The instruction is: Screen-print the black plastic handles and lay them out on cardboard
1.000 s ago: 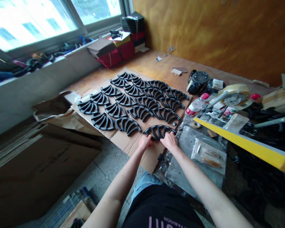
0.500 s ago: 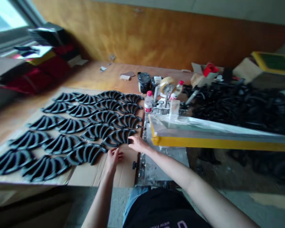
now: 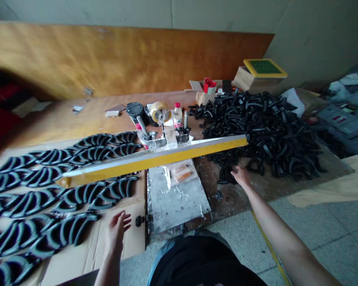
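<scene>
My left hand (image 3: 118,227) hovers above the bare cardboard sheet (image 3: 103,232), its fingers loosely bent and apart, with nothing in it. To its left, rows of black curved handle-like parts (image 3: 74,230) lie nested together on the cardboard. My right hand (image 3: 241,176) reaches to the front of a big heap of loose black curved parts (image 3: 262,123). Its outstretched fingertips are at a small cluster of black parts (image 3: 226,174) on the bench; blur hides the exact contact. A yellow-edged screen frame (image 3: 155,159) is raised over the bench between my hands.
Under the frame is a grey metal base plate (image 3: 176,202) with a clamp fixture (image 3: 158,141). Behind stand a tape roll (image 3: 161,113), a black tub (image 3: 135,111) and a red-capped bottle (image 3: 178,115). A black knob (image 3: 140,221) sticks out beside the plate.
My right hand has left the nested rows and swung right to the heap. My left hand has drawn back from the rows. The view has turned right.
</scene>
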Action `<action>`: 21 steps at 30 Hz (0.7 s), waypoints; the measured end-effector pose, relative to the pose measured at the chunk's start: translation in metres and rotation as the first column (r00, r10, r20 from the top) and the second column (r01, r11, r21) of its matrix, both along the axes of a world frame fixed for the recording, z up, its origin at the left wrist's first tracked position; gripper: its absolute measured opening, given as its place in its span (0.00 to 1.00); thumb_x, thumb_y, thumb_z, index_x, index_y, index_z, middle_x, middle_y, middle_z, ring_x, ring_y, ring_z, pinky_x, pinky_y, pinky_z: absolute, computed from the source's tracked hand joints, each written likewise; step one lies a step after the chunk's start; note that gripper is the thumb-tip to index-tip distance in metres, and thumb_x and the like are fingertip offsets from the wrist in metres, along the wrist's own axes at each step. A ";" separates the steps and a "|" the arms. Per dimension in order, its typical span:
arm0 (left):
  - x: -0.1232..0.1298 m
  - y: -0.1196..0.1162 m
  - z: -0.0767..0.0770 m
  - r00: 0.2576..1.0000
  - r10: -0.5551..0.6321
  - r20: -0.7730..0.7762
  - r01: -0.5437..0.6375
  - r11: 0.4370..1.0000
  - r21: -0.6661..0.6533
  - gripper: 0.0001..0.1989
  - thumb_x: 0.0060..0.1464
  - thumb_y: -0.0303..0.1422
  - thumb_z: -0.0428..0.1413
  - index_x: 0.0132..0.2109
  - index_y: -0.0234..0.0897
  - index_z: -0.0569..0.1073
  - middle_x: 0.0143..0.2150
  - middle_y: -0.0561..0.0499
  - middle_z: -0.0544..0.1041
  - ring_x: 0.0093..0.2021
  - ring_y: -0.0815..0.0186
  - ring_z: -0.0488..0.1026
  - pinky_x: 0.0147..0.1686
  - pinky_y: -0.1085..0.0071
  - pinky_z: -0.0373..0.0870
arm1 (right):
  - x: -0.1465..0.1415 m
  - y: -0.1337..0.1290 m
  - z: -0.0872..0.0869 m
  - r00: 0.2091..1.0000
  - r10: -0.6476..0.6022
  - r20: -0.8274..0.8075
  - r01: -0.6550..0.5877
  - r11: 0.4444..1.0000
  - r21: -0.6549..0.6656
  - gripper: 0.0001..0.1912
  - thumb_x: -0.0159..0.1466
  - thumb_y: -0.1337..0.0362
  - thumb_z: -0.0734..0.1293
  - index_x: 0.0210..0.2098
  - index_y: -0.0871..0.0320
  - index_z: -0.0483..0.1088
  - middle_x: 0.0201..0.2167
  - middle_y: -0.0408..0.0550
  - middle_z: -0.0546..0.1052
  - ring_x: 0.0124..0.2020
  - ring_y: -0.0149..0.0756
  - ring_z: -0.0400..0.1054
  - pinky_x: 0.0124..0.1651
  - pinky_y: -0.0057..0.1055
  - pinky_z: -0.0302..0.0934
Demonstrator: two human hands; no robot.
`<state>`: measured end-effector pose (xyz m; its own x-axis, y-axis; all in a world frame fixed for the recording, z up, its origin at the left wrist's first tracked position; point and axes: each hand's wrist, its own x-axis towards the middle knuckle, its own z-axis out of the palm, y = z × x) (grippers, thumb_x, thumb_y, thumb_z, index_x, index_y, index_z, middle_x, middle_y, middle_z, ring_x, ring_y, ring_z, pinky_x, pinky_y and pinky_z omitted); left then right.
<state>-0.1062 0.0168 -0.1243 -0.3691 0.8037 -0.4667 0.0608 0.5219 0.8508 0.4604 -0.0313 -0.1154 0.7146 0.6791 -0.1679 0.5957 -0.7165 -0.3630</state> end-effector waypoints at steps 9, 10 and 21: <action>0.043 0.002 0.024 0.997 -0.032 -0.063 0.040 0.990 0.132 0.26 0.34 0.48 0.62 0.37 0.34 0.72 0.28 0.49 0.77 0.27 0.64 0.75 0.28 0.70 0.68 | -0.003 0.004 -0.003 0.981 0.063 -0.183 -0.037 0.989 0.142 0.26 0.53 0.62 0.71 0.51 0.57 0.68 0.32 0.47 0.78 0.32 0.38 0.73 0.37 0.33 0.66; 0.042 0.000 0.027 0.997 -0.017 -0.069 0.027 0.989 0.144 0.26 0.34 0.49 0.62 0.37 0.34 0.72 0.28 0.49 0.77 0.27 0.65 0.75 0.29 0.70 0.68 | -0.002 0.003 0.006 0.979 0.088 -0.183 -0.049 0.977 0.209 0.27 0.53 0.62 0.71 0.52 0.55 0.67 0.33 0.46 0.78 0.32 0.38 0.73 0.38 0.34 0.65; 0.082 -0.004 0.067 0.995 -0.079 -0.063 0.093 0.960 0.264 0.25 0.43 0.50 0.60 0.40 0.34 0.73 0.32 0.48 0.77 0.29 0.67 0.74 0.31 0.70 0.70 | -0.153 0.086 0.052 0.459 0.888 -0.030 -0.660 0.363 0.658 0.12 0.57 0.73 0.68 0.40 0.55 0.77 0.40 0.47 0.79 0.44 0.38 0.69 0.51 0.38 0.61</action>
